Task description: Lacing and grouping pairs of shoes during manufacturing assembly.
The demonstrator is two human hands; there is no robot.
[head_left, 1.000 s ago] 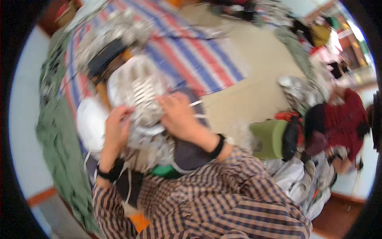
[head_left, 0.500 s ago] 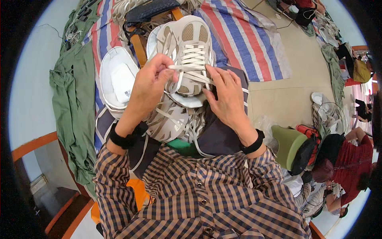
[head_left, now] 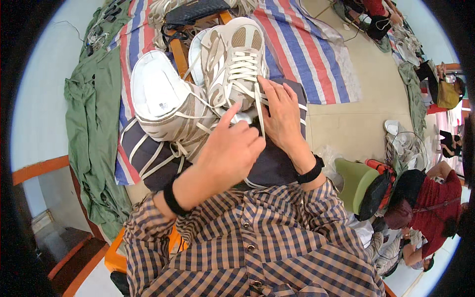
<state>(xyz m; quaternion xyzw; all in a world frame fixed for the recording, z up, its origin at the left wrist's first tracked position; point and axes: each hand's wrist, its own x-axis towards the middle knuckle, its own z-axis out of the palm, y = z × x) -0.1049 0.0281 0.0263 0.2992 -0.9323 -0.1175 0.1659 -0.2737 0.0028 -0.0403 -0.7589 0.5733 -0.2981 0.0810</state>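
Note:
A beige and white sneaker [head_left: 242, 54] with mesh panels lies ahead of me, its pale laces crossed over the tongue. My right hand [head_left: 283, 111] grips its right side, forefinger by the eyelets. A loose shoelace [head_left: 260, 114] runs down from there toward me. My left hand [head_left: 230, 152] is closed at the lower end of this lace, forefinger pointing out; its grip is partly hidden. Left of the laced sneaker, another sneaker [head_left: 157, 89] shows its white inside, with loose laces trailing. More of a shoe shows behind the laced one.
Dark cloth [head_left: 269, 166] lies under the shoes. A black woven bag [head_left: 195, 14] sits beyond them. Striped sheeting [head_left: 311, 54] covers floor at the far right, green cloth [head_left: 94, 133] hangs left. A green seat [head_left: 355, 185] and a person in red [head_left: 438, 208] are at right.
My left hand has swung from the sneaker's left side down and right, nearer my body. The lace now hangs toward me. The open sneaker at left looks tilted and shifted right.

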